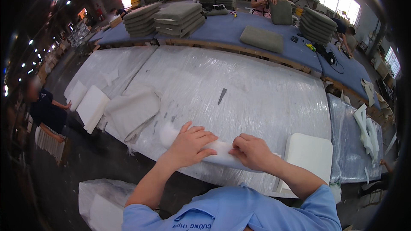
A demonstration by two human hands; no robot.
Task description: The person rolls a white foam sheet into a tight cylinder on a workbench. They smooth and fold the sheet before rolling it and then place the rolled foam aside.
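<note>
A long white piece of soft padding (222,149) lies across the near edge of the plastic-covered table, folded or rolled, with a fluffy left end. My left hand (189,146) rests over its left part, fingers stretched out and thumb apart. Farther right, my right hand (251,150) has its fingers curled and pinched at the upper edge of the padding. The part beneath my palms is hidden. To the right of my right forearm sits a white foam cushion (309,156) with rounded corners.
A plastic-wrapped table (257,85) spreads before me, holding a dark narrow piece (222,96) and folded beige cloth (130,111). White foam blocks (93,105) stand at left beside a person (49,111). Beyond, a blue table (231,25) bears stacked grey cushions (179,19); other people work there.
</note>
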